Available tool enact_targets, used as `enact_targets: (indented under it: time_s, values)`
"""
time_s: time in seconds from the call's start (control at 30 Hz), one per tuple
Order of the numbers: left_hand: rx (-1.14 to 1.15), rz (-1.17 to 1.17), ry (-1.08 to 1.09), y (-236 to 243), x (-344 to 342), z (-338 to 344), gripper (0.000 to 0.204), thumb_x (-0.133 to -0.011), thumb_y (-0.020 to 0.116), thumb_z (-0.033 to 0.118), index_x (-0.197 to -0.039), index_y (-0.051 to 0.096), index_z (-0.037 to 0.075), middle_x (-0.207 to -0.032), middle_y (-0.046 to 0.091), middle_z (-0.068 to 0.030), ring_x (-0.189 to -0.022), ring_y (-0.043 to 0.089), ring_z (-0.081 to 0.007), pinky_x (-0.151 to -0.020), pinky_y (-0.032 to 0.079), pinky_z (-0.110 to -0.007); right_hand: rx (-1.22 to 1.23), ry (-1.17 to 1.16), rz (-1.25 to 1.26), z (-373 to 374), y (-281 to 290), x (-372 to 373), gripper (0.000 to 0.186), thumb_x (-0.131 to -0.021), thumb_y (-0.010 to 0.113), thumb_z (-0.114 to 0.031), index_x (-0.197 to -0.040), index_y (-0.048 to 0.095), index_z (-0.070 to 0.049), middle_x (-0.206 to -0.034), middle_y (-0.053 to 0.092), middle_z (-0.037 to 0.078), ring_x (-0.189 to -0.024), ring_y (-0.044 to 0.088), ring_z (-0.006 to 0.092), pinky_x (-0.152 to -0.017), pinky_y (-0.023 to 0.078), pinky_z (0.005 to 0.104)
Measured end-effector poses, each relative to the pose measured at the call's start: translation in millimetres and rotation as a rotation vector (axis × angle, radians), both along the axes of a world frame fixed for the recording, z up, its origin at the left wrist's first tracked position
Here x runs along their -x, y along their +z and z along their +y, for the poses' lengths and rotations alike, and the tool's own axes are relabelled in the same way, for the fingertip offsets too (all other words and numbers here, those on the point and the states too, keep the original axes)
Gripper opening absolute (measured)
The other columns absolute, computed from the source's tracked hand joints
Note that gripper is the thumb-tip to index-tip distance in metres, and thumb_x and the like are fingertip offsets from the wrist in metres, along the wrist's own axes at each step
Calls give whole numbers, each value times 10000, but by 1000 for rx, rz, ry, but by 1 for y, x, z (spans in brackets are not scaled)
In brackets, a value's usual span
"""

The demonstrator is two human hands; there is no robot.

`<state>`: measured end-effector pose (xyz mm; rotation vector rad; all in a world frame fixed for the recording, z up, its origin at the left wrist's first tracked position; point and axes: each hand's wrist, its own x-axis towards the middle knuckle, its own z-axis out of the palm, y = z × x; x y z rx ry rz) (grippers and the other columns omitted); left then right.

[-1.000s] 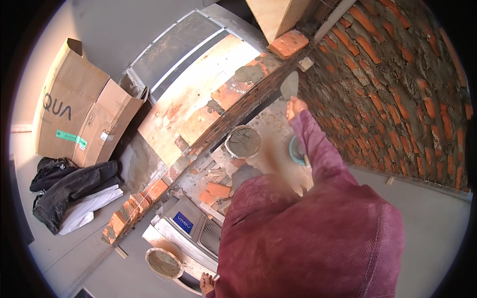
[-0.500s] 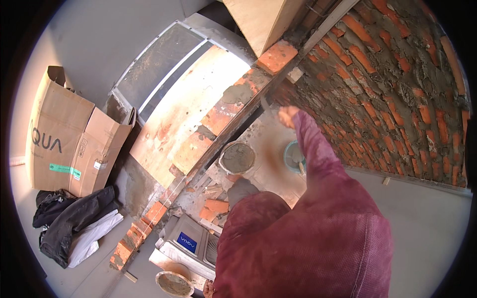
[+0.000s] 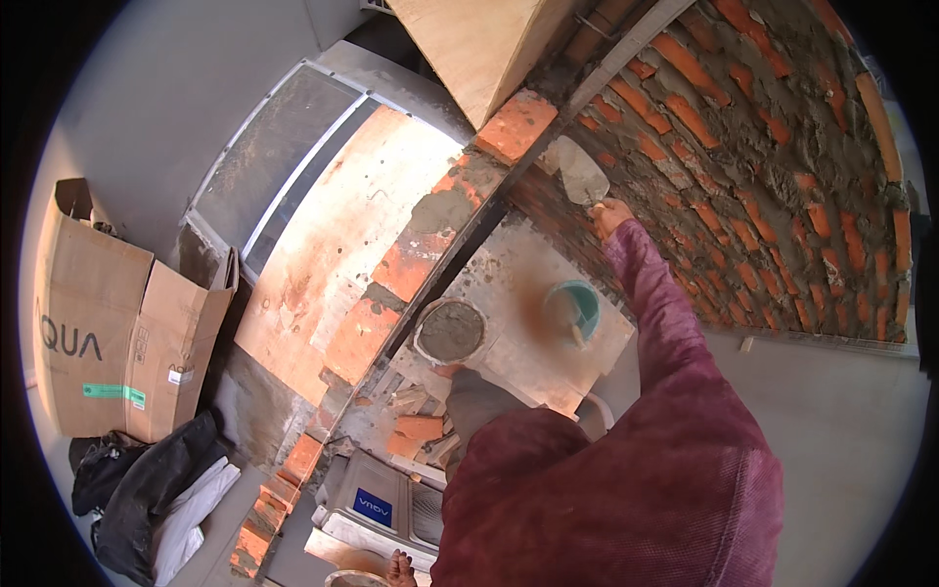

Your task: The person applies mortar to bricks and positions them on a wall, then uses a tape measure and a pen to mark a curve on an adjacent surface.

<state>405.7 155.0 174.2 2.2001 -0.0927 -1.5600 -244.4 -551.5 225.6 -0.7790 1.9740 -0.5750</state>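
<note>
My right hand is closed round the handle of a trowel. The trowel's pale flat blade points up and left, in front of the mortar-streaked brick wall. Whether the blade touches the wall, I cannot tell. At the lower edge, my left hand is partly in view with fingers apart, beside a bucket cut off by the frame. A round bucket of grey mortar stands below the low brick ledge. To its right is a teal bucket with a stick-like handle in it.
A mortar-stained board lies under the buckets. Broken bricks and a white appliance are near my leg. A plywood sheet leans by the window. Cardboard boxes and dark cloth are at the left.
My right hand has moved up and right with the trowel, whose blade now shows its flat face. The view has shifted, and more of my left hand's fingers show.
</note>
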Motion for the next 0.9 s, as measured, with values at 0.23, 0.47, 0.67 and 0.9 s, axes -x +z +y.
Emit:
enact_targets:
  time_s: [0.23, 0.47, 0.67, 0.9]
  values:
    - [9, -55, -81, 18, -42, -34, 416, -992, 645, 275, -1321, 610, 24, -1098, 668, -38, -886, 624, -104, -670, 460, -224, -160, 224, -81, -66, -10, 54, 295, -916, 729, -282, -748, 618, -66, -611, 598, 27, -475, 533, 142, -436, 400, 325]
    - [-2, -64, -139, 18, -59, -51, 404, -988, 650, 265, -1308, 619, 20, -1071, 669, -29, -862, 619, -95, -650, 455, -217, -78, 146, -261, -75, -3, 50, 232, -929, 704, -221, -765, 593, -102, -603, 578, -7, -414, 498, 86, -360, 367, 271]
    - [2, -68, -158, 18, -64, -54, 394, -984, 654, 256, -1296, 627, 17, -1048, 670, -21, -841, 615, -88, -632, 449, -211, 22, 79, -421, -61, 7, 67, 161, -926, 708, -159, -836, 591, -96, -653, 593, 1, -445, 531, 86, -361, 374, 251]
    - [31, -67, -194, 11, -64, -61, 383, -980, 658, 247, -1282, 637, 13, -1021, 670, -12, -817, 609, -79, -612, 444, -203, 117, 175, -373, -49, 27, 65, 140, -903, 719, -148, -919, 597, -80, -668, 575, -8, -457, 531, 82, -389, 399, 242]
